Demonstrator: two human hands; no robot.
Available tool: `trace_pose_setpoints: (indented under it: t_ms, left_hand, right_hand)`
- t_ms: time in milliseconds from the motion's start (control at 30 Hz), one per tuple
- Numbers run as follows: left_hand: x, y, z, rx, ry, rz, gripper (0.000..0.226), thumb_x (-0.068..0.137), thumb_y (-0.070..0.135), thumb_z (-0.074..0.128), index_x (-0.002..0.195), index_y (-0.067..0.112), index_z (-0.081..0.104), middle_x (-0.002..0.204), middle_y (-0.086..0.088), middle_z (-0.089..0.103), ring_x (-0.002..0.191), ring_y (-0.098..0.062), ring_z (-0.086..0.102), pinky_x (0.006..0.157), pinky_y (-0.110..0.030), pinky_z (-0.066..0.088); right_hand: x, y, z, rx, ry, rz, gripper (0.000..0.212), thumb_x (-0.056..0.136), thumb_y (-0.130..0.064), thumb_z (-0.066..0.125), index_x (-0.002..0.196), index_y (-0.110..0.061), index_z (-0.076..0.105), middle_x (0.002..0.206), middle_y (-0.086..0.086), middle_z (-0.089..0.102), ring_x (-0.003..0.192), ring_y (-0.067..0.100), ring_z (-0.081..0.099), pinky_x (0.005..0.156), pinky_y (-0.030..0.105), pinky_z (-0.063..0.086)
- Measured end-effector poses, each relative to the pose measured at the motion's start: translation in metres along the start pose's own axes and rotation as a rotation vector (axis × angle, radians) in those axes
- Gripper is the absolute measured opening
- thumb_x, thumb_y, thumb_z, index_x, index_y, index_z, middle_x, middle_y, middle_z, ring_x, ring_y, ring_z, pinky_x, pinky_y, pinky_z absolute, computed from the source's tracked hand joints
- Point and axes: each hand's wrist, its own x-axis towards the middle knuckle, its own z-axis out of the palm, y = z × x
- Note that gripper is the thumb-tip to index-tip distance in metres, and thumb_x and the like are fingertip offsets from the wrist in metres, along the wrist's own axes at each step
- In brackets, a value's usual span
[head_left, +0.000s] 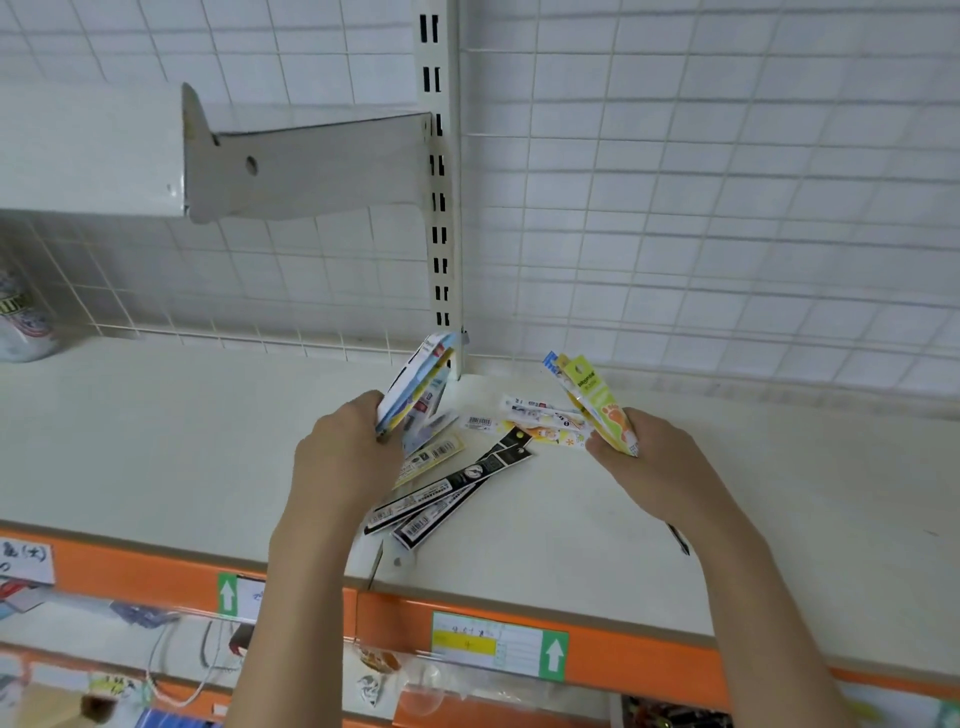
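Observation:
My left hand (345, 447) grips a bundle of flat blue, white and yellow packets (415, 387), lifted above the cream shelf (156, 441) and tilted toward the back. My right hand (657, 460) holds a second bundle of yellow-green packets (597, 400) with an orange foot print on the front one. Between the hands, loose packets lie on the shelf: two long black ones (452, 493), a yellow one (431, 457) and several white and yellow ones (545, 423).
A wire-grid back wall (701, 208) and a slotted upright post (441, 208) stand behind the shelf. An upper shelf on a bracket (291, 171) juts out at the left. A can (23, 317) stands far left. The orange front rail (405, 618) carries price labels; goods hang below.

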Motion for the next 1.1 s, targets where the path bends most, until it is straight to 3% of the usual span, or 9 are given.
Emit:
trace_pose_setpoints:
  t_ms: [100,267,400,500,600,833,1100]
  left_hand:
    - [0.001,0.009,0.007,-0.043,-0.009,0.048,0.02,0.093,0.031,0.05,0.09,0.012,0.045,0.066,-0.001,0.048,0.069,-0.031,0.05,0.055,-0.031,0.035]
    - [0.0,0.027,0.035,0.043,-0.215,0.034,0.05,0.077,0.057,0.063,0.094,0.015,0.043,0.076,0.0,0.05,0.077,-0.028,0.052,0.063,-0.03,0.039]
    - [-0.003,0.028,0.056,0.234,-0.345,0.06,0.044,0.081,0.05,0.062,0.104,0.013,0.054,0.109,-0.006,0.058,0.102,-0.025,0.055,0.079,-0.029,0.042]
    - [0.002,0.024,0.062,0.307,-0.347,0.051,0.039,0.088,0.04,0.056,0.111,0.009,0.055,0.119,-0.009,0.055,0.111,-0.026,0.053,0.084,-0.031,0.044]
    - [0.006,0.021,0.061,0.379,-0.343,0.068,0.041,0.089,0.037,0.051,0.125,0.016,0.053,0.121,-0.009,0.05,0.113,-0.027,0.052,0.086,-0.035,0.046]
    - [0.004,0.026,0.055,0.414,-0.432,0.09,0.04,0.082,0.044,0.059,0.105,0.011,0.058,0.114,-0.008,0.057,0.105,-0.025,0.056,0.076,-0.03,0.043]
    - [-0.006,0.047,0.052,0.435,-0.485,0.139,0.035,0.091,0.033,0.05,0.115,0.008,0.051,0.122,-0.006,0.054,0.113,-0.023,0.053,0.078,-0.025,0.038]
  right_hand:
    - [0.0,-0.001,0.001,0.003,0.002,0.0,0.022,0.091,-0.031,0.054,0.083,-0.011,0.053,0.062,-0.002,0.048,0.058,0.017,0.044,0.053,0.029,0.033]
    - [-0.002,0.003,-0.001,0.01,0.039,0.024,0.018,0.092,-0.029,0.053,0.085,-0.013,0.056,0.063,-0.003,0.05,0.06,0.018,0.046,0.055,0.03,0.034]
    - [-0.004,0.008,-0.005,0.032,0.035,0.042,0.019,0.092,-0.031,0.052,0.093,-0.014,0.059,0.075,0.004,0.062,0.073,0.026,0.061,0.062,0.033,0.046]
    - [-0.006,0.009,-0.008,0.069,0.041,0.046,0.022,0.093,-0.031,0.051,0.097,-0.011,0.059,0.082,0.014,0.067,0.078,0.029,0.064,0.064,0.033,0.049]
    - [-0.007,0.009,-0.011,0.091,0.053,0.042,0.021,0.094,-0.03,0.05,0.093,-0.01,0.058,0.081,0.015,0.066,0.069,0.025,0.057,0.057,0.029,0.042]
    - [0.0,0.016,-0.018,0.094,0.101,0.066,0.023,0.093,-0.027,0.051,0.093,-0.005,0.056,0.081,0.017,0.066,0.081,0.035,0.063,0.057,0.029,0.04]
    - [0.0,0.02,-0.018,0.102,0.101,0.092,0.023,0.091,-0.026,0.051,0.092,-0.003,0.056,0.082,0.019,0.066,0.082,0.037,0.063,0.057,0.03,0.041]
